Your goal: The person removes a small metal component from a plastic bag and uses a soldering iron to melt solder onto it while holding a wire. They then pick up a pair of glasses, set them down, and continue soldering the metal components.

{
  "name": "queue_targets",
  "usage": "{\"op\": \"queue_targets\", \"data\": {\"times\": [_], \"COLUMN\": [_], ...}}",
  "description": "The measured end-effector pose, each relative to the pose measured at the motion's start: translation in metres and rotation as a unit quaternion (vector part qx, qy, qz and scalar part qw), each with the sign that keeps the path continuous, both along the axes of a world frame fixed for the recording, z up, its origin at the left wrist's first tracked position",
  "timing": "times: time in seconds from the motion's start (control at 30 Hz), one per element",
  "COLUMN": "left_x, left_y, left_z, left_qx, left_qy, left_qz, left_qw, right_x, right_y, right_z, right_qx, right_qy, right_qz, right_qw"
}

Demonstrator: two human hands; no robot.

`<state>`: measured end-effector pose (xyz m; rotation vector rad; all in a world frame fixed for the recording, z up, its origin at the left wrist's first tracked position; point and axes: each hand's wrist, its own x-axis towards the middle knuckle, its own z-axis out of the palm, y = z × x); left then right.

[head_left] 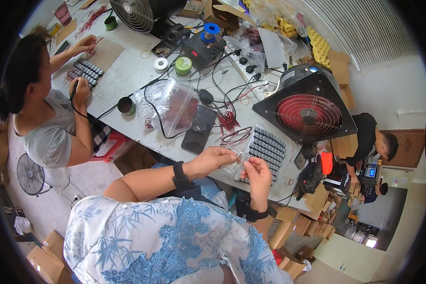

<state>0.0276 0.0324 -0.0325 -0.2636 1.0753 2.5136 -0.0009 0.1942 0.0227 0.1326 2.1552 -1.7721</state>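
While the left fingers (pixel 222 152) pinch small silvery pieces (pixel 236 152), the right fingers (pixel 253 164) curl just beside them, their grip unclear.

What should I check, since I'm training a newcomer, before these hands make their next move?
1. Left hand pinching small pale pieces: ok.
2. Right hand gripping something: cannot tell; its fingertips are too unclear.
3. Rows of dark-topped blocks lying on the table: ok.
4. Space beside the left hand uncluttered: not ok; a dark phone and red wires lie close by.
5. Square black fan fitted with a grille: ok.
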Motion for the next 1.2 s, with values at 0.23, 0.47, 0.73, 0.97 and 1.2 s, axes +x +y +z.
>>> {"op": "queue_targets", "data": {"times": [0.23, 0.47, 0.73, 0.97, 1.2], "left_x": [0.003, 0.006, 0.009, 0.010, 0.011], "left_y": [-0.003, -0.004, -0.007, -0.008, -0.007], "left_z": [0.005, 0.000, -0.002, 0.004, 0.003], "left_qx": [-0.029, -0.021, -0.014, -0.020, -0.019], "left_qy": [0.008, 0.001, -0.006, -0.003, 0.006], "left_qz": [-0.024, -0.026, -0.039, -0.042, -0.042], "left_qw": [0.999, 0.999, 0.999, 0.999, 0.999], "right_x": [0.003, 0.008, 0.009, 0.007, 0.004], "right_y": [0.002, -0.006, -0.012, -0.014, -0.010], "right_z": [-0.003, 0.002, 0.004, 0.001, 0.002], "right_qx": [-0.019, -0.028, 0.025, 0.129, 0.046], "right_qy": [-0.020, 0.001, 0.010, 0.059, -0.005], "right_qz": [0.002, 0.000, 0.006, 0.020, 0.021], "right_qw": [1.000, 1.000, 1.000, 0.990, 0.999]}}
